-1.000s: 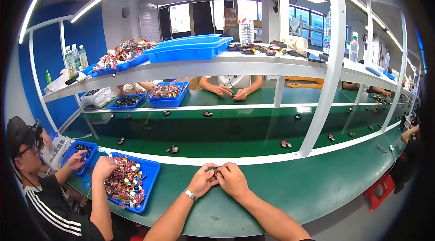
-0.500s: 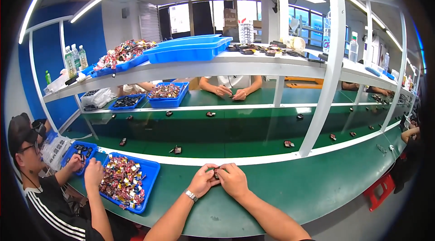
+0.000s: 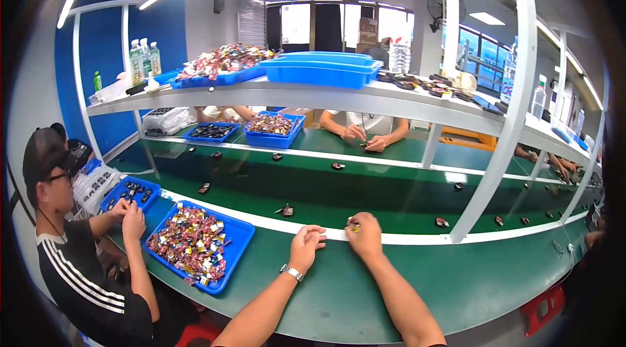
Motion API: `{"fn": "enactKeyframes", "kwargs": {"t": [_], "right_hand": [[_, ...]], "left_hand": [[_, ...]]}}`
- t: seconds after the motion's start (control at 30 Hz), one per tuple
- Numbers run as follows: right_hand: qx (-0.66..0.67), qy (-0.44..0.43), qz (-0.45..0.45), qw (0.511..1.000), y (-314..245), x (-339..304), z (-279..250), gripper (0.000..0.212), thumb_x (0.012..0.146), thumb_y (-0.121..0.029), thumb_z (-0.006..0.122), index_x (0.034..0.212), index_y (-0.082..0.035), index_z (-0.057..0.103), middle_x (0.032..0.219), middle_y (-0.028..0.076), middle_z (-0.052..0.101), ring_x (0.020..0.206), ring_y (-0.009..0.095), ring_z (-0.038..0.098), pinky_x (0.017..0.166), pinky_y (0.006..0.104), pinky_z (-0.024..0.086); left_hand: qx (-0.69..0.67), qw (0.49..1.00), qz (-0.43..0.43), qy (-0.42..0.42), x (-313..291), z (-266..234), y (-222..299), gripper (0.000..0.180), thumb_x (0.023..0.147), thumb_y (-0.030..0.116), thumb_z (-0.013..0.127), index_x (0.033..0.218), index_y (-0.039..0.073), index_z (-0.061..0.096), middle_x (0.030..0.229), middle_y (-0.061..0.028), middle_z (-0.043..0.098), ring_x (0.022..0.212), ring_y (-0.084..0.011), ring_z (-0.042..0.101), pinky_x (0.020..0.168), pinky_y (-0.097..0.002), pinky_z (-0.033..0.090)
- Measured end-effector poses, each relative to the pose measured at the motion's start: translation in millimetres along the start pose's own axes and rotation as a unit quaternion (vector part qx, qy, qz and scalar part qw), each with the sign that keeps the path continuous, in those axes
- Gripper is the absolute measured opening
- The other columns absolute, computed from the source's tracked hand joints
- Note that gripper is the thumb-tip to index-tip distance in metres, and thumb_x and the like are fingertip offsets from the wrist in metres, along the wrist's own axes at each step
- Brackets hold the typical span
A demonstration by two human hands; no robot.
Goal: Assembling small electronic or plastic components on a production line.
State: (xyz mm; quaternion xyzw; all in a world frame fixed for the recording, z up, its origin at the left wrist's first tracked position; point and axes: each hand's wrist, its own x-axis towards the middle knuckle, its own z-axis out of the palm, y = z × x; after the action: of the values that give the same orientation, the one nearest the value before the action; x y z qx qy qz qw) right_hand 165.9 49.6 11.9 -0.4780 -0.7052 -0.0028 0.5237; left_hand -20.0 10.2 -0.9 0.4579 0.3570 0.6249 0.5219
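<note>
Green work counters (image 3: 456,282) run along both sides of a dark conveyor belt (image 3: 365,197) under a white shelf frame (image 3: 495,125), with blue trays stacked on the shelf above.

At the near edge, the left hand (image 3: 305,247) lies on the counter with fingers curled loosely inward; it appears to hold nothing, though its palm side is hidden. A silver wristwatch (image 3: 291,272) sits on that wrist. The right hand (image 3: 365,235) has its fingertips pinched around a small dark and yellow part (image 3: 353,224), which sits right at the white strip (image 3: 417,239) bordering the belt. How firmly it is gripped I cannot tell, since the part is tiny and mostly covered.

Half a second ago both hands were pressed together around the part, fingers meeting in the middle. Now they have separated: the left has let go and drawn slightly back toward the body, while the right alone carries the part out toward the belt's edge. I judge that the two-handed fitting is done and the piece is being passed on.

To the left, a co-worker in a black shirt with white stripes (image 3: 85,282) has both hands lifted near a small blue tray of dark parts (image 3: 128,194), whereas earlier one hand reached over the big blue tray of colourful pieces (image 3: 195,246). Small dark parts on the belt, such as the one nearest the hands (image 3: 285,210), lie much as before.
</note>
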Motion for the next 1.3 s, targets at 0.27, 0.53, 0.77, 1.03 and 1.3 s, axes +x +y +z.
{"fn": "enactKeyframes", "kwargs": {"t": [0.27, 0.53, 0.77, 1.03, 1.3], "right_hand": [[-0.247, -0.063, 0.059, 0.965, 6, 18, 24, 0.043, 0.071, -0.019, 0.075, 0.108, -0.004, 0.062, 0.11, 0.016, 0.061, 0.107, 0.034, 0.055, 0.09, 0.0491, 0.045], [-0.079, -0.159, 0.122, 0.977, -82, 27, 139, 0.06, 0.07, -0.035, 0.081, 0.107, 0.002, 0.053, 0.101, 0.021, 0.062, 0.095, 0.038, 0.06, 0.083, 0.0441, 0.05], [-0.043, -0.123, 0.177, 0.976, -57, 31, 144, 0.048, 0.069, -0.025, 0.078, 0.102, 0.001, 0.054, 0.097, 0.018, 0.066, 0.092, 0.033, 0.064, 0.082, 0.0405, 0.052], [0.18, -0.194, 0.121, 0.957, -37, 3, -4, 0.049, 0.072, -0.018, 0.077, 0.112, -0.004, 0.055, 0.107, 0.011, 0.069, 0.099, 0.024, 0.066, 0.087, 0.0357, 0.05], [0.187, -0.298, 0.03, 0.935, -50, -31, -69, 0.054, 0.074, -0.005, 0.074, 0.124, -0.003, 0.052, 0.126, 0.011, 0.059, 0.117, 0.028, 0.058, 0.103, 0.0378, 0.042]], "left_hand": [[0.197, 0.95, 0.173, 0.168, -3, -5, 14, 0.013, 0.09, 0.011, 0.059, 0.083, 0.0, 0.057, 0.066, -0.0014, 0.056, 0.061, -0.0078, 0.05, 0.057, -0.0252, 0.043], [0.233, 0.923, 0.235, 0.197, 0, -12, 11, 0.011, 0.089, 0.009, 0.059, 0.083, 0.0, 0.058, 0.068, -0.0051, 0.059, 0.059, -0.0113, 0.053, 0.056, -0.0273, 0.044], [0.23, 0.933, 0.206, 0.184, 1, -10, 14, 0.011, 0.09, 0.01, 0.058, 0.084, 0.0, 0.058, 0.068, -0.0045, 0.059, 0.06, -0.0105, 0.053, 0.056, -0.0273, 0.044], [0.175, 0.95, 0.16, 0.206, 14, -27, 12, 0.014, 0.094, 0.012, 0.055, 0.09, 0.001, 0.061, 0.073, -0.0025, 0.06, 0.063, -0.0092, 0.052, 0.058, -0.026, 0.044], [0.103, 0.921, -0.205, -0.316, 5, -15, 16, 0.037, 0.101, 0.028, 0.048, 0.117, -0.001, 0.064, 0.084, -0.0021, 0.063, 0.061, -0.0074, 0.052, 0.056, -0.0201, 0.044]]}}
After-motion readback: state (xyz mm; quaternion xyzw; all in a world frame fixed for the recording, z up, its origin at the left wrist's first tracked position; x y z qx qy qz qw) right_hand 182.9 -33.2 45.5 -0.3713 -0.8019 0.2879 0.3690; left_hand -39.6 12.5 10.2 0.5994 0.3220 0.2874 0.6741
